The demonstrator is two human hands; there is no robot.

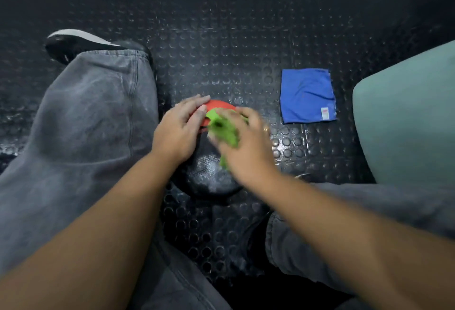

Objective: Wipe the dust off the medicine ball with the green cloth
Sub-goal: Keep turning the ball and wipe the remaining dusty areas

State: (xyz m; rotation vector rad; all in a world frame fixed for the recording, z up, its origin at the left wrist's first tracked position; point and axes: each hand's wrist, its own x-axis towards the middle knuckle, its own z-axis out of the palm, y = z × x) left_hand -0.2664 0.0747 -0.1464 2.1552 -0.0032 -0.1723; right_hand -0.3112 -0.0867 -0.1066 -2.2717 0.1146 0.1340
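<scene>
The scene is dim, and the dark studded floor (221, 46) sinks to near black from 10 o'clock round to 2 o'clock. Light catches the studs in small wet-looking glints at 3 o'clock of the medicine ball (209, 174), whose dark lower face carries a pale, grainy sheen turned toward the camera. Deep shadow fills the gap between the legs at 6 o'clock. The right hand (246, 144) and the green cloth (224, 130) it grips are smeared by motion blur; the left hand (179, 132) reads sharper. The blue cloth (306, 95) is saturated and fairly crisp. Wide-angle distortion swells the forearms at 5 and 7 o'clock and softens the studs toward the edges.
</scene>
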